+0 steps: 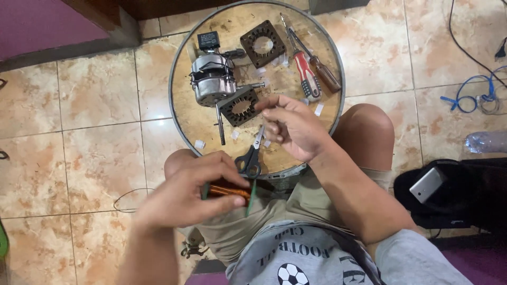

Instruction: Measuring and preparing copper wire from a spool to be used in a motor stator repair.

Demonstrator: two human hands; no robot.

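While the left hand is gripping the copper-wound spool across its stiff green flanges, sparing the fragile winding, the right hand is hovering half-curled, apparently empty.

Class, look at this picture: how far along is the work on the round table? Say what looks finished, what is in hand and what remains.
Done: the small motor lies apart from two square laminated cores, both bare of wire. In hand: the left hand grips a spool of copper wire, while the right hand pinches something too fine to make out. Left: neither core holds any winding yet; scissors and screwdrivers lie unused.
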